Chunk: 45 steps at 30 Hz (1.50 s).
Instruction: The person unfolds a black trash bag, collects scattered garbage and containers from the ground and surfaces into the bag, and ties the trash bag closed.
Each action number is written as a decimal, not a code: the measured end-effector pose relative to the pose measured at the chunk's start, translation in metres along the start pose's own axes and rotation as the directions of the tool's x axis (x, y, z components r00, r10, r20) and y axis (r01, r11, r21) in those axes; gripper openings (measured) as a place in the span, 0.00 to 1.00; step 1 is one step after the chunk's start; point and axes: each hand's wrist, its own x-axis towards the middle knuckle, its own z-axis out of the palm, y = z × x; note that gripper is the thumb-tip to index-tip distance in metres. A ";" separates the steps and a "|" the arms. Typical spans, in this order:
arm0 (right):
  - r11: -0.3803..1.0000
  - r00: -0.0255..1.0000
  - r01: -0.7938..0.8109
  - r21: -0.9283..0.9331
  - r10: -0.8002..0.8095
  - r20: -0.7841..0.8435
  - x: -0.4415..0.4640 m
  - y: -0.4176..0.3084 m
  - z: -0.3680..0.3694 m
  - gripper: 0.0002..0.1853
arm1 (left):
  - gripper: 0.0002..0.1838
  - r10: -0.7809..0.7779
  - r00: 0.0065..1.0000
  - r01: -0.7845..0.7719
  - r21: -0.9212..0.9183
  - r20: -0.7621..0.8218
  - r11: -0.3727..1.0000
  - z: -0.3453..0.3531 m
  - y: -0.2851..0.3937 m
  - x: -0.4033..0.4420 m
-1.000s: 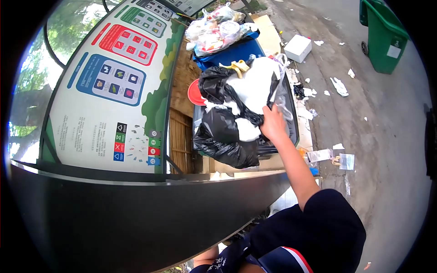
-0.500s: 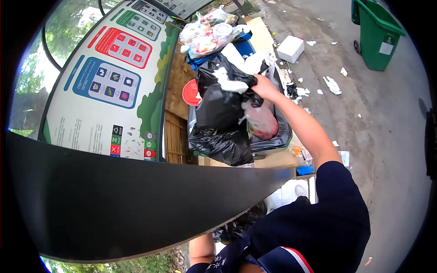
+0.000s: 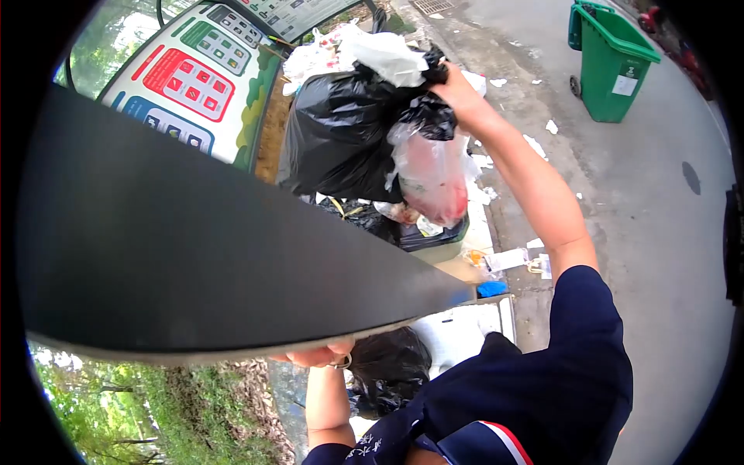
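My right hand (image 3: 459, 91) is closed on the gathered neck of a large black garbage bag (image 3: 341, 136), which hangs full and bulging above a bin lined with black plastic (image 3: 438, 235). A clear bag with reddish contents (image 3: 434, 174) hangs just below my right hand, against the black bag. White plastic (image 3: 391, 56) lies over the top of the black bag. My left hand (image 3: 319, 356) shows only partly at the lower edge of a large dark panel (image 3: 209, 256); the rest of its fingers is hidden behind it.
A green wheeled bin (image 3: 616, 74) stands on the road at upper right. Litter (image 3: 508, 260) is scattered along the curb. A sign board (image 3: 194, 81) rises at upper left. Another black bag (image 3: 391, 360) lies near my left forearm, beside a white box (image 3: 465, 333).
My right hand has pulled the black bag up, and the clear bag now hangs with it. The red lid is out of sight. The view has shifted, the dark panel covers more, and my left hand has appeared.
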 end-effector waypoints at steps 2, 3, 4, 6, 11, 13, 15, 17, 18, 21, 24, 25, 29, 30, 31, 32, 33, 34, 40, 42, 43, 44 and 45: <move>0.990 0.998 -0.016 -0.137 0.008 -0.060 -0.010 -0.024 -0.009 0.12 | 0.30 0.003 1.000 -0.003 0.003 0.007 1.000 -0.007 -0.005 0.000; 0.987 0.998 -0.006 -0.162 -0.006 -0.069 -0.015 -0.036 -0.013 0.11 | 0.29 0.023 0.998 -0.027 0.066 0.052 0.997 -0.012 -0.007 0.001; 0.983 0.998 0.004 -0.185 -0.014 -0.054 -0.022 -0.053 -0.016 0.12 | 0.29 0.023 0.998 -0.027 0.060 0.060 0.998 -0.015 -0.010 0.000; 0.937 0.999 -0.016 -0.350 0.000 -0.045 -0.042 -0.074 -0.035 0.16 | 0.30 0.088 0.989 -0.093 0.042 0.115 0.995 -0.027 -0.016 -0.009; 0.862 0.998 -0.017 -0.507 -0.017 -0.061 -0.075 -0.114 -0.037 0.16 | 0.30 0.071 0.977 -0.020 -0.244 0.199 0.970 -0.057 -0.042 -0.057; 0.787 0.992 -0.069 -0.614 -0.013 -0.128 -0.081 -0.121 -0.036 0.17 | 0.30 -0.044 0.954 0.123 -0.252 0.298 0.960 -0.067 -0.061 -0.079; 0.692 0.974 -0.157 -0.705 -0.009 -0.226 -0.088 -0.127 -0.031 0.18 | 0.31 -0.225 0.859 0.345 -0.195 0.461 0.918 -0.077 -0.076 -0.102; 0.566 0.940 -0.293 -0.771 0.026 -0.339 -0.096 -0.129 -0.043 0.18 | 0.33 -0.410 0.678 0.527 -0.014 0.610 0.850 -0.087 -0.089 -0.131; 0.473 0.927 -0.344 -0.811 0.035 -0.373 -0.109 -0.109 -0.037 0.18 | 0.34 -0.506 0.566 0.591 0.108 0.651 0.799 -0.104 -0.103 -0.178; 0.637 0.871 -0.412 -0.652 0.064 -0.488 -0.261 -0.077 -0.022 0.18 | 0.41 -0.761 0.188 0.651 0.501 0.621 0.570 -0.232 -0.106 -0.370; 0.668 0.935 -0.307 -0.678 0.078 -0.346 -0.400 -0.145 0.046 0.18 | 0.46 -0.902 -0.119 0.532 0.794 0.414 0.294 -0.373 -0.034 -0.462; 0.618 0.937 -0.297 -0.728 0.040 -0.348 -0.415 -0.137 0.064 0.19 | 0.47 -0.918 -0.208 0.513 0.837 0.339 0.192 -0.398 -0.028 -0.485; 0.426 0.949 -0.316 -0.848 0.146 -0.280 -0.483 -0.127 0.145 0.19 | 0.51 -0.816 -0.576 0.396 0.862 -0.037 -0.318 -0.476 0.003 -0.536; 0.557 0.877 -0.477 -0.680 0.250 -0.410 -0.508 -0.112 0.134 0.19 | 0.52 -0.757 -0.640 0.352 0.827 -0.129 -0.438 -0.486 0.009 -0.546; 0.637 0.852 -0.518 -0.570 0.324 -0.411 -0.526 -0.105 0.143 0.20 | 0.53 -0.694 -0.686 0.292 0.790 -0.220 -0.540 -0.495 0.014 -0.559; 0.604 0.861 -0.504 -0.618 0.292 -0.416 -0.545 -0.095 0.148 0.20 | 0.54 -0.642 -0.730 0.325 0.708 -0.234 -0.627 -0.504 0.021 -0.567; 0.563 0.846 -0.532 -0.633 0.319 -0.427 -0.558 -0.103 0.191 0.20 | 0.54 -0.639 -0.745 0.393 0.648 -0.192 -0.653 -0.508 0.023 -0.573; 0.611 0.819 -0.566 -0.554 0.336 -0.466 -0.578 -0.089 0.183 0.17 | 0.55 -0.638 -0.755 0.455 0.580 -0.150 -0.675 -0.511 0.025 -0.579; 0.657 0.713 -0.688 -0.308 0.532 -0.458 -0.634 -0.058 0.236 0.11 | 0.40 -0.907 -0.399 0.706 0.586 -0.135 -0.398 -0.481 0.015 -0.597; 0.672 0.643 -0.721 0.168 0.740 -0.198 -0.648 -0.052 0.246 0.08 | 0.18 -0.768 -0.640 0.575 0.649 -0.023 -0.498 -0.489 0.013 -0.615; 0.664 0.612 -0.735 0.136 0.736 -0.290 -0.651 -0.054 0.264 0.06 | 0.10 -0.839 -0.529 0.612 0.627 -0.128 -0.482 -0.491 0.021 -0.618; 0.651 0.575 -0.751 0.107 0.725 -0.379 -0.655 -0.056 0.283 0.04 | 0.11 -0.831 -0.519 0.628 0.570 -0.199 -0.529 -0.499 0.028 -0.620; 0.629 0.569 -0.772 0.093 0.749 -0.339 -0.662 -0.054 0.287 0.04 | 0.12 -0.818 -0.508 0.645 0.511 -0.268 -0.568 -0.506 0.039 -0.625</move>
